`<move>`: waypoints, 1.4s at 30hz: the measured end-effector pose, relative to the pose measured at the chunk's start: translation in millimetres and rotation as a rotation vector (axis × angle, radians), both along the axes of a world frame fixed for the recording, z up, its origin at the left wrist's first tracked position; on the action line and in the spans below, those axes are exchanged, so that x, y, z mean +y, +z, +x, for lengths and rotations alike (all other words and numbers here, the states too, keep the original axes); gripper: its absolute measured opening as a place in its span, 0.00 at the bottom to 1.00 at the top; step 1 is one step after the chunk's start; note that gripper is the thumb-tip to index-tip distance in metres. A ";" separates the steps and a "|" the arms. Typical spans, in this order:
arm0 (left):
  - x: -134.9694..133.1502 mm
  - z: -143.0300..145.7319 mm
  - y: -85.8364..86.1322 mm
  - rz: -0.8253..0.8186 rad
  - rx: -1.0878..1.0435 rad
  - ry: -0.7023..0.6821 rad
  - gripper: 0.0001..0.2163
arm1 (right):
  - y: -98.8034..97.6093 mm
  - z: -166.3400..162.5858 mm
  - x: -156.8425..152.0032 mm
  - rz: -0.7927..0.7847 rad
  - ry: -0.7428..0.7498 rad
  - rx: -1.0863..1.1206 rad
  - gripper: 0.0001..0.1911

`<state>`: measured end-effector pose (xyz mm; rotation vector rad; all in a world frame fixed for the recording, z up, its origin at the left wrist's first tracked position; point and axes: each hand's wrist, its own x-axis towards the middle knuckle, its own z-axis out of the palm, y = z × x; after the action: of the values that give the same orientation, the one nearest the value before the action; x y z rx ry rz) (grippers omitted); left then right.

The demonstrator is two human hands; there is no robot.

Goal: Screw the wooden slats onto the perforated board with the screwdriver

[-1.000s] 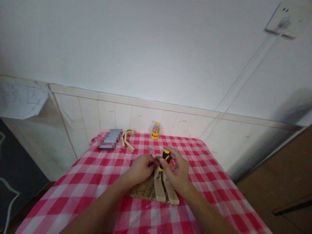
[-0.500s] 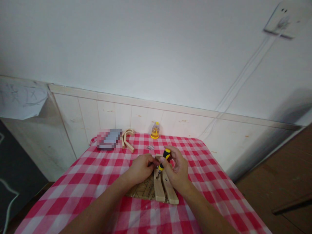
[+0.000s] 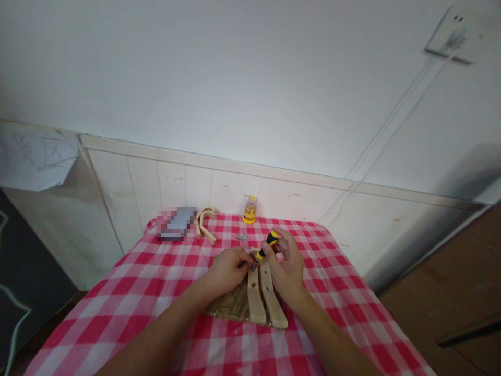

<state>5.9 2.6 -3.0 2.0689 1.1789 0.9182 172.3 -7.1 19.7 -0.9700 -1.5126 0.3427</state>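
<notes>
My right hand [image 3: 288,263] is closed around the yellow-and-black handle of a screwdriver [image 3: 269,244], which leans with its tip down and to the left. The tip meets a small silvery screw [image 3: 253,267] near the upper part of the left wooden piece [image 3: 255,305]. At that same spot the fingertips of my left hand [image 3: 230,269] pinch together on the screw. A second bent wooden piece [image 3: 274,308] lies alongside, with dark holes or screw heads in it. Both pieces rest on a brown patterned mat [image 3: 229,307], partly covered by my left hand.
Farther back on the checkered cloth [image 3: 219,344] are a yellow bit case [image 3: 249,210], several small metal pieces [image 3: 241,237], curved wooden parts [image 3: 206,225] and a blurred-out phone-like object [image 3: 178,223]. A wall [image 3: 235,183] borders the table's far edge.
The screwdriver tip has moved up the left wooden piece, from the hole in its middle to the screw by my left fingertips. The handle tilts more to the right. My left hand stays put.
</notes>
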 end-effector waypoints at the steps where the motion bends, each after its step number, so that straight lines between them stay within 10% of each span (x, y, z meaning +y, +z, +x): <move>1: 0.0 0.0 -0.1 0.001 -0.003 0.000 0.11 | -0.3 0.5 0.3 0.007 -0.004 -0.008 0.17; 18: -0.5 0.8 2.4 -0.013 0.019 -0.006 0.11 | 9.5 7.1 4.4 -0.125 0.254 -0.039 0.20; 42: -0.6 0.1 1.3 -0.031 0.018 0.039 0.09 | 4.7 4.7 8.5 -0.113 0.114 -0.007 0.19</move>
<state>6.0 2.0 -1.6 2.0400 1.2399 0.8950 177.0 1.4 24.4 -0.9759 -1.5717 0.5110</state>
